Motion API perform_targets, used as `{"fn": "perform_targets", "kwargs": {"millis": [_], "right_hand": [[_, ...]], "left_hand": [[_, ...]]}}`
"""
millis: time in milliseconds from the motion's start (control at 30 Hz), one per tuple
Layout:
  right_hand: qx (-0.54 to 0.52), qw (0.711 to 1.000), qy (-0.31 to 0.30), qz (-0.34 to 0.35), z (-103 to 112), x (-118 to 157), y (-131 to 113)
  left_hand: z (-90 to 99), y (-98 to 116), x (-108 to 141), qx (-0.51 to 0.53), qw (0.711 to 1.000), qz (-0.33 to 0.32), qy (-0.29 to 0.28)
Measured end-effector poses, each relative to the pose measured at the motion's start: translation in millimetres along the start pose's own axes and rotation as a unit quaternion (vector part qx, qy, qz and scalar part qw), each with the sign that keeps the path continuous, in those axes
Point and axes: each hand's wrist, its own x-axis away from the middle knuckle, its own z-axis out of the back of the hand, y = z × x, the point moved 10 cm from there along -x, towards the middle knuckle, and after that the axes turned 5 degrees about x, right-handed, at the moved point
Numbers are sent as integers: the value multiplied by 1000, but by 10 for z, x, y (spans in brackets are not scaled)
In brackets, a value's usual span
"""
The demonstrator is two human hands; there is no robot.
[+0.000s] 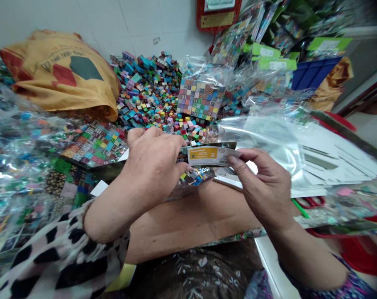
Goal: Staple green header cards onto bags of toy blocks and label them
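Mid-frame, I watched left hand [154, 166] pinch dark glossy card [228, 145], right hand [264, 182] yellow-and-white rectangular paper label [203, 156]; uneven tension risked creases.

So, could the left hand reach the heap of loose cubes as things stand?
Probably, if the left hand lets go of the labelled strip; the cube heap lies just beyond that hand, apparently unobstructed.

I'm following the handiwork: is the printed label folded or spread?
Spread: the label shows its printed face, slightly curved, between the left hand and right hand.
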Motion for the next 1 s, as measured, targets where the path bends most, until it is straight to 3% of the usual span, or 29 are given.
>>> {"fn": "perform_targets", "kwargs": {"millis": [233, 400, 500, 600, 667, 733, 800, 867, 1000], "right_hand": [[69, 996, 13, 62, 17, 16, -139], [228, 964, 27, 135, 18, 53, -246], [247, 964, 43, 86, 112, -7, -83], [133, 991, 27, 8, 123, -111, 147], [12, 999, -39, -20, -70, -168, 225], [-131, 984, -109, -52, -334, -186, 246], [-253, 952, -145, -96, -562, -179, 261], [-311, 931, -140, -128, -686, -173, 286], [-285, 949, -70, -116, -636, -184, 330]], "left_hand": [[14, 72, -33, -35, 999, -12, 11], [7, 95, -75, -27, 1000, 1, -10], [3, 56, -82, -20, 1000, 7, -10], [-2, 38, -91, -17, 1000, 0, -6], [-15, 70, -115, -24, 1000, -10, -13], [-37, 128, -161, -31, 999, -17, -30], [-80, 206, -217, -32, 997, -27, -59], [-125, 278, -271, -29, 995, -41, -86], [-174, 293, -331, -14, 993, -51, -104]]}}
